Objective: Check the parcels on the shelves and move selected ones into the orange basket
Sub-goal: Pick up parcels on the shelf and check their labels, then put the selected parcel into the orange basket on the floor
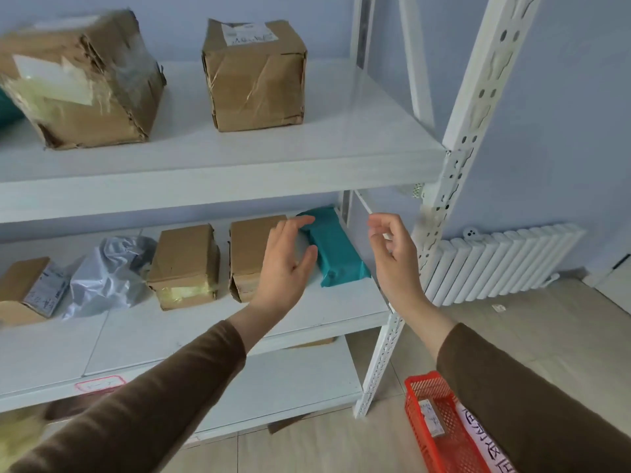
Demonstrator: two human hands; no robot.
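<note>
A teal wrapped parcel lies at the right end of the middle shelf. My left hand hovers open just left of it, fingertips near its far end, in front of a cardboard box. My right hand is raised to the right of the parcel, fingers loosely curled, holding nothing. The orange basket sits on the floor at the lower right, partly hidden by my right sleeve, with a small labelled parcel inside. Another box, a grey bag and a labelled box line the same shelf.
Two larger cardboard boxes stand on the upper shelf. A white perforated shelf post rises right beside my right hand. A white radiator lines the wall at right above a tiled floor.
</note>
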